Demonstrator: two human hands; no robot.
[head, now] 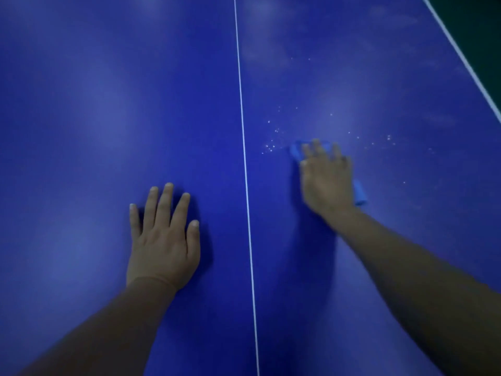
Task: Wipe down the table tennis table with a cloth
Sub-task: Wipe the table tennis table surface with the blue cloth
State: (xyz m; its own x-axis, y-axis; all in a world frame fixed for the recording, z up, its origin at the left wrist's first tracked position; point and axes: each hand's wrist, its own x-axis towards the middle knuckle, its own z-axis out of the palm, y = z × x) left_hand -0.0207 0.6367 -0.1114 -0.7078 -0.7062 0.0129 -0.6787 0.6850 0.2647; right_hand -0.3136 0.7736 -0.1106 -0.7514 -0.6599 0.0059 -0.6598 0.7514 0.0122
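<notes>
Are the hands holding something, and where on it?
The right hand presses flat on the middle of a blue cloth. The left hand holds nothing, resting on the table.

Dim scene, strong blue cast. Soft pale glare patches on counter (103, 109). Dark shadow right of left hand (162, 240). Right hand (326, 180) motion-blurred, left sharp. White lines bow slightly toward edges.
</notes>
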